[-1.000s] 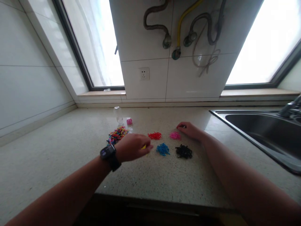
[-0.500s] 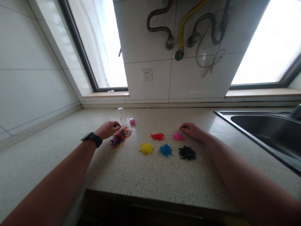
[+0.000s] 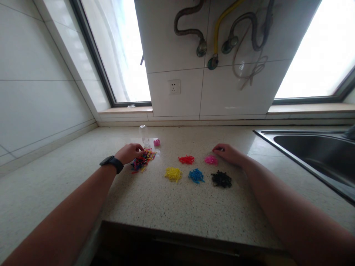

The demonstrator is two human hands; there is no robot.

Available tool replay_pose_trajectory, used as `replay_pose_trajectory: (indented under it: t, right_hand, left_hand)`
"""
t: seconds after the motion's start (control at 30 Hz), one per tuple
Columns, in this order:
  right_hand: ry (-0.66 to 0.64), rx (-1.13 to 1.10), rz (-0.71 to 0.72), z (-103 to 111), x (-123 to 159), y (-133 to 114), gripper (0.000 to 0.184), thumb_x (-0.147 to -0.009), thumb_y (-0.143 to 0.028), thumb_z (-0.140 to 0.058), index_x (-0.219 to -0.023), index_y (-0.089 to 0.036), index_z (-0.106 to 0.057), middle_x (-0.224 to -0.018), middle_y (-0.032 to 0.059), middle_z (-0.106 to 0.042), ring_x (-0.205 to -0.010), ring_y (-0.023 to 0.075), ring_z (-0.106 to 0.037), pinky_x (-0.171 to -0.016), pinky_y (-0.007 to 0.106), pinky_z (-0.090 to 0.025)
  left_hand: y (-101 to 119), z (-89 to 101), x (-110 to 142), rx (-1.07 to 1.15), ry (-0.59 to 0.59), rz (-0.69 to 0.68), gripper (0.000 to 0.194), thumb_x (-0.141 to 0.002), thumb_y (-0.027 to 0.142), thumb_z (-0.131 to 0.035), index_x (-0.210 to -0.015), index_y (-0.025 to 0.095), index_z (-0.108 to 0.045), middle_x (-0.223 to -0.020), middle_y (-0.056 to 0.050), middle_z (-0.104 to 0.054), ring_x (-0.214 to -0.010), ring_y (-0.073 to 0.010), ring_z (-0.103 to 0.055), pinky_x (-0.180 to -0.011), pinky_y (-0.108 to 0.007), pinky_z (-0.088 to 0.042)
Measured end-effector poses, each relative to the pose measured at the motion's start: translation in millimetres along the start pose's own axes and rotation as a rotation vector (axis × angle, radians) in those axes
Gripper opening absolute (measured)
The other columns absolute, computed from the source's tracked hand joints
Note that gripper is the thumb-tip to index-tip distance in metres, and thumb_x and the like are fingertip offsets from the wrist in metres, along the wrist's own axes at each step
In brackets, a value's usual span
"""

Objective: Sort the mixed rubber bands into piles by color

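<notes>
Covering mixed pile (image 3: 144, 160)'s edge, left hand (image 3: 130, 152), bottle (image 3: 144, 136) behind, pink piece (image 3: 156, 142) nearby

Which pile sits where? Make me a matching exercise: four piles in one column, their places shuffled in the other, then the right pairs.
1. Multicoloured pile of small strips
2. Bright yellow pile of small strips
3. Pink pile of small strips
4. Black pile of small strips

A. Right end of the nearest row
B. Close to the right hand
C. At the fingers of the left hand
D. Left end of the nearest row

Pairs: 1-C, 2-D, 3-B, 4-A
</notes>
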State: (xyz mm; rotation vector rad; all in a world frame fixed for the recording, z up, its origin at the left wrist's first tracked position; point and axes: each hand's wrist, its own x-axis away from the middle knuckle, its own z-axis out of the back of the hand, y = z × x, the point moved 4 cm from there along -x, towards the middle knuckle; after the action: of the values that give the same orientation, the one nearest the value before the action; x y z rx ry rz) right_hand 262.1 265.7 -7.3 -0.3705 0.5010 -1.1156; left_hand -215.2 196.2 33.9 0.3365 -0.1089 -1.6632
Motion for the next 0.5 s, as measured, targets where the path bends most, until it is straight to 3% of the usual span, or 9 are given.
replay_pose_trajectory:
  t: [0.5]
  right_hand:
    - [-0.003, -0.003, -0.001, -2.7, -2.5, 5.1, 0.023, -0.089, -0.031, -0.056, -0.098, -0.019, -0.073, -0.1, 0.0095, -0.076, -0.089, 0.0235, -0.068, -0.083, 0.035, -0.051]
  left_hand:
    - [10.2, 5.4, 3.0, 0.083, 0.003, -0.017, 0.045, -0.081, 0.055, -0.055, -0.09, 0.015, -0.074, -0.073, -0.005, -0.069, -0.066, -0.0177, -0.059, -0.06, -0.028, -0.037]
